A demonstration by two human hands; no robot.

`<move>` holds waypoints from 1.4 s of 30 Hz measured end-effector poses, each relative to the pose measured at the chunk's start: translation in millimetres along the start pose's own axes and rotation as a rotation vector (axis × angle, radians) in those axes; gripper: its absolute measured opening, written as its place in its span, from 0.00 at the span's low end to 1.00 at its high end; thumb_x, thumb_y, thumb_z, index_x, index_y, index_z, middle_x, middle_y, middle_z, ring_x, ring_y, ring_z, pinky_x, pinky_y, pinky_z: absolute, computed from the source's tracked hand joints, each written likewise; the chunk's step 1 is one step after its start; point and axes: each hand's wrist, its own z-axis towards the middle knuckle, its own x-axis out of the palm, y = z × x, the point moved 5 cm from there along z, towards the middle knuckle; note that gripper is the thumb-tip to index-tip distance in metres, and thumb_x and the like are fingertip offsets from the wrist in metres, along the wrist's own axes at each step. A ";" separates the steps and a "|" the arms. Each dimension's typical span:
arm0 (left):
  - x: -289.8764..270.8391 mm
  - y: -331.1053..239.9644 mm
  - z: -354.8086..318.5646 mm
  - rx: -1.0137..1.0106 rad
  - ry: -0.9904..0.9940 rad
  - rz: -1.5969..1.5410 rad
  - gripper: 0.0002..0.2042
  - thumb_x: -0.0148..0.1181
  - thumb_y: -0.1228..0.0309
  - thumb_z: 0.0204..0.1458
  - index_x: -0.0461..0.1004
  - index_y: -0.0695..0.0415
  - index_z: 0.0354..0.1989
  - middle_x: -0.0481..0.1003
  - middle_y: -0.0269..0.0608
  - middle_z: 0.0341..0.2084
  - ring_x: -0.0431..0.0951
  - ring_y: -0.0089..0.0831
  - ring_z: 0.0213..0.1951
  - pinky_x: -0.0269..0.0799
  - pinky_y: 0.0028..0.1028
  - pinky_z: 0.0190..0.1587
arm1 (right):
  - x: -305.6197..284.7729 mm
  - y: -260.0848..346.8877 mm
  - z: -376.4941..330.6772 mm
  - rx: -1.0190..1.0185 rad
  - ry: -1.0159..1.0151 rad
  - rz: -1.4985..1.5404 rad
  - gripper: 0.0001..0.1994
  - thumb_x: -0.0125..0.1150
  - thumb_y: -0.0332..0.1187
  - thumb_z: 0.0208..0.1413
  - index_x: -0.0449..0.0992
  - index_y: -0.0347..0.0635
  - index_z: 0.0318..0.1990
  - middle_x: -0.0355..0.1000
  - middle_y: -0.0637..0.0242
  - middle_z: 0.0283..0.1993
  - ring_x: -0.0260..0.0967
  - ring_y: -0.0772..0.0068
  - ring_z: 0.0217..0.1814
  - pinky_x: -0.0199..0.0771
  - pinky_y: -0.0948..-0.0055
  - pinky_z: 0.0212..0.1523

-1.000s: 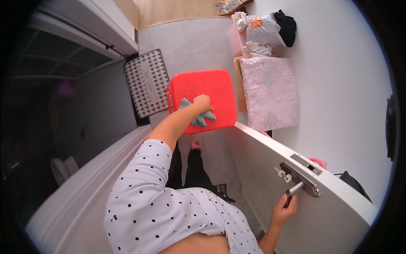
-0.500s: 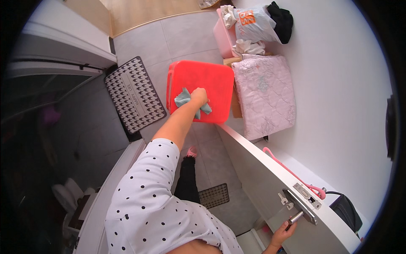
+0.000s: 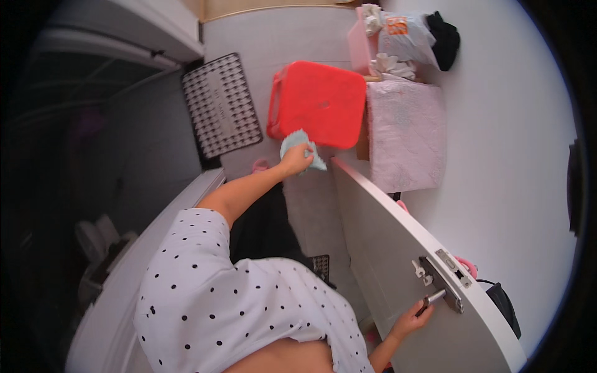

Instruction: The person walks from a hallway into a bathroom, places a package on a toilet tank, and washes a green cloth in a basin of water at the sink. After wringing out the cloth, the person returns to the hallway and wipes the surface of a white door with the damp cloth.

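Holds a pale green cloth (image 3: pixel 296 138) in the left hand (image 3: pixel 297 159), near the centre toward 12 o'clock, fingers curled in with little gap, probably bunching the fabric for a sure one-handed hold. Overlaps the near edge of a red square-topped plastic stool (image 3: pixel 322 102), at 12 to 1 o'clock; cannot tell contact from hovering. Wraps the right hand (image 3: pixel 413 320), at 5 o'clock, around the lever door handle (image 3: pixel 430 301), fingers bent over its outer end, likely steadying the white door (image 3: pixel 373 236). Faces the door's long edge slanting from just below the stool toward 5 o'clock, with the doorframe (image 3: pixel 115 311) at 8 o'clock: a narrow passage between. Meets little room at 2 o'clock, with a folded pink quilt (image 3: pixel 407 133) right beside the stool. Finds more over the grey floor tiles (image 3: pixel 280 34) toward 12 o'clock, but only a strip at 11 before the patterned doormat (image 3: pixel 222 105).
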 end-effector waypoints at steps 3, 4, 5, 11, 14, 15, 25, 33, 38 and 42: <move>-24.9 47.3 -78.7 0.033 -0.242 -0.106 0.13 0.58 0.64 0.43 0.74 0.59 0.34 0.74 0.46 0.28 0.74 0.35 0.32 0.68 0.29 0.39 | -2.5 14.7 5.9 -0.011 0.013 0.003 0.14 0.51 0.35 0.56 0.66 0.28 0.36 0.67 0.54 0.31 0.65 0.63 0.29 0.66 0.67 0.30; -29.0 67.9 -107.0 -0.032 -0.268 -0.202 0.12 0.58 0.65 0.44 0.74 0.59 0.33 0.74 0.43 0.28 0.73 0.31 0.33 0.68 0.27 0.39 | -4.6 18.3 7.1 0.010 0.033 0.015 0.14 0.51 0.36 0.56 0.67 0.28 0.35 0.67 0.55 0.30 0.65 0.64 0.28 0.66 0.67 0.30; -38.2 84.8 -134.2 -0.091 -0.294 -0.292 0.11 0.57 0.65 0.45 0.74 0.60 0.32 0.74 0.40 0.29 0.73 0.27 0.33 0.67 0.26 0.39 | -4.9 23.1 8.2 0.036 0.048 0.031 0.14 0.52 0.36 0.55 0.67 0.29 0.33 0.68 0.56 0.29 0.65 0.65 0.27 0.66 0.67 0.29; -104.7 138.1 -276.8 -0.488 -0.497 -0.816 0.11 0.56 0.68 0.49 0.72 0.58 0.39 0.73 0.35 0.32 0.72 0.23 0.35 0.68 0.24 0.40 | -2.9 40.0 40.3 0.087 0.357 -0.160 0.16 0.56 0.38 0.50 0.69 0.28 0.24 0.68 0.57 0.19 0.65 0.62 0.21 0.65 0.64 0.27; -142.1 127.2 -326.3 -0.385 -0.549 -1.037 0.13 0.52 0.67 0.51 0.70 0.60 0.42 0.73 0.39 0.36 0.73 0.28 0.39 0.68 0.28 0.44 | 3.9 11.1 51.7 0.010 0.394 -0.129 0.16 0.56 0.37 0.49 0.67 0.31 0.20 0.66 0.59 0.15 0.65 0.68 0.15 0.64 0.68 0.18; -152.0 122.8 -338.8 -0.389 -0.497 -1.164 0.13 0.49 0.66 0.52 0.69 0.60 0.43 0.72 0.40 0.38 0.72 0.30 0.41 0.68 0.29 0.46 | 5.3 8.5 51.7 -0.041 0.388 -0.137 0.16 0.56 0.37 0.49 0.66 0.32 0.18 0.65 0.62 0.14 0.64 0.73 0.12 0.63 0.71 0.14; -215.2 78.8 -403.8 -0.382 -0.598 -1.661 0.19 0.38 0.61 0.56 0.66 0.61 0.48 0.67 0.46 0.49 0.67 0.40 0.51 0.60 0.39 0.56 | 19.3 -9.5 63.3 -0.093 0.386 -0.196 0.14 0.54 0.35 0.50 0.67 0.32 0.20 0.65 0.62 0.13 0.65 0.73 0.12 0.64 0.74 0.11; -229.4 76.5 -394.4 -0.336 -0.738 -1.686 0.18 0.38 0.62 0.56 0.65 0.59 0.48 0.66 0.46 0.49 0.66 0.41 0.52 0.58 0.42 0.56 | 16.2 -3.4 59.0 -0.106 0.372 -0.178 0.15 0.54 0.35 0.51 0.68 0.31 0.20 0.65 0.62 0.13 0.65 0.72 0.12 0.65 0.73 0.12; -228.8 64.6 -389.9 -0.358 -0.693 -1.683 0.19 0.37 0.61 0.56 0.64 0.59 0.49 0.65 0.46 0.50 0.65 0.43 0.52 0.56 0.44 0.57 | 15.1 1.0 58.6 -0.083 0.402 -0.171 0.15 0.54 0.35 0.51 0.67 0.31 0.20 0.65 0.62 0.12 0.65 0.72 0.12 0.65 0.73 0.12; -228.9 68.9 -388.2 -0.323 -0.652 -1.721 0.19 0.36 0.61 0.56 0.64 0.59 0.50 0.65 0.46 0.50 0.64 0.42 0.53 0.56 0.44 0.57 | 10.6 13.5 56.7 0.006 0.427 -0.189 0.15 0.54 0.35 0.49 0.68 0.29 0.21 0.67 0.54 0.18 0.66 0.57 0.20 0.64 0.63 0.23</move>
